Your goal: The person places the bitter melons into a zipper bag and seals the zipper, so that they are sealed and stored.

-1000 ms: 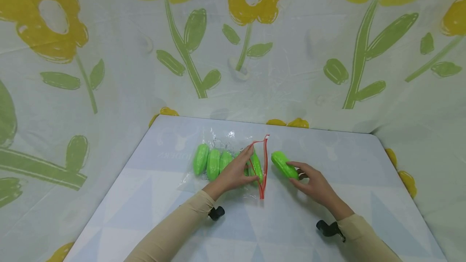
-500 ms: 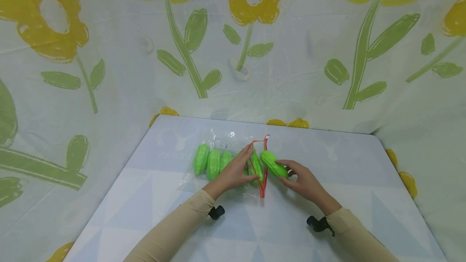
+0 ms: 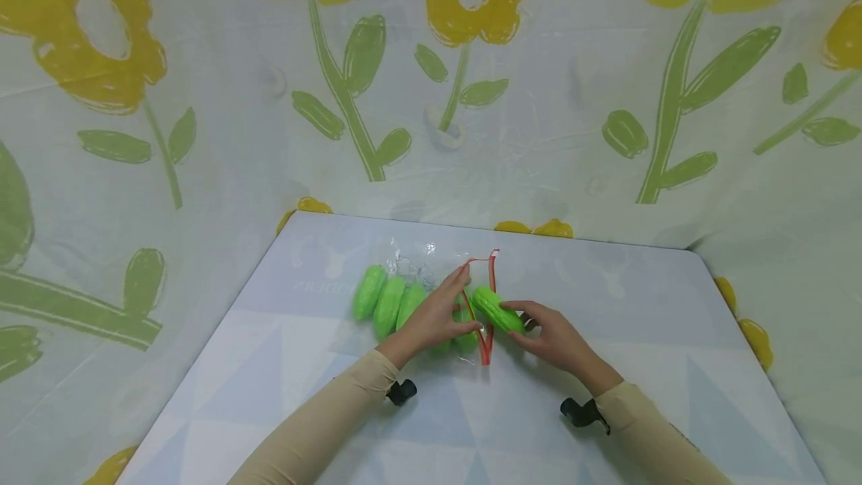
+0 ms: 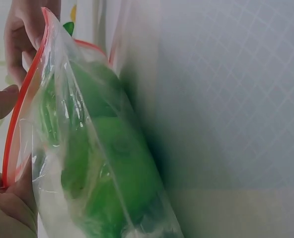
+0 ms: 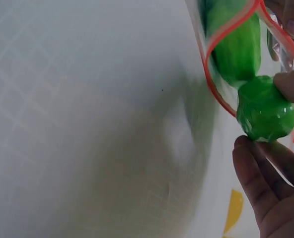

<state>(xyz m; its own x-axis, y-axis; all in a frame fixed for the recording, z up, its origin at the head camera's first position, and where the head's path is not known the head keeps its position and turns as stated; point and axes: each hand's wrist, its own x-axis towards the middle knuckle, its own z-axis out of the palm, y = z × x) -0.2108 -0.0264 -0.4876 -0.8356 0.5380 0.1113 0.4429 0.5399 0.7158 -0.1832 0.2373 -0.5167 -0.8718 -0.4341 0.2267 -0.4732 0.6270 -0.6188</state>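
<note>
In the head view my left hand point(image 3: 432, 318) holds a clear zip bag point(image 3: 485, 352) by its red-edged mouth, thumb and fingers spread apart along the rim. Several bright-green ridged cucumbers point(image 3: 369, 293) lie side by side inside it, partly behind that hand. My right hand point(image 3: 554, 334) grips another green cucumber point(image 3: 493, 307) by its near end; its far end is at the bag's mouth. In the right wrist view this cucumber point(image 5: 265, 113) overlaps the red rim, close to one in the bag. Through the plastic, the left wrist view shows green cucumbers point(image 4: 119, 163).
The bag rests on a pale table point(image 3: 646, 305) with a triangle pattern. A flower-print cloth point(image 3: 539, 163) hangs behind and at both sides. Black wrist cameras point(image 3: 583, 414) sit under both forearms.
My right hand has moved left, bringing its cucumber from beside the bag to its mouth. The left hand stays put; the cucumbers in the bag have shifted and tilted slightly.
</note>
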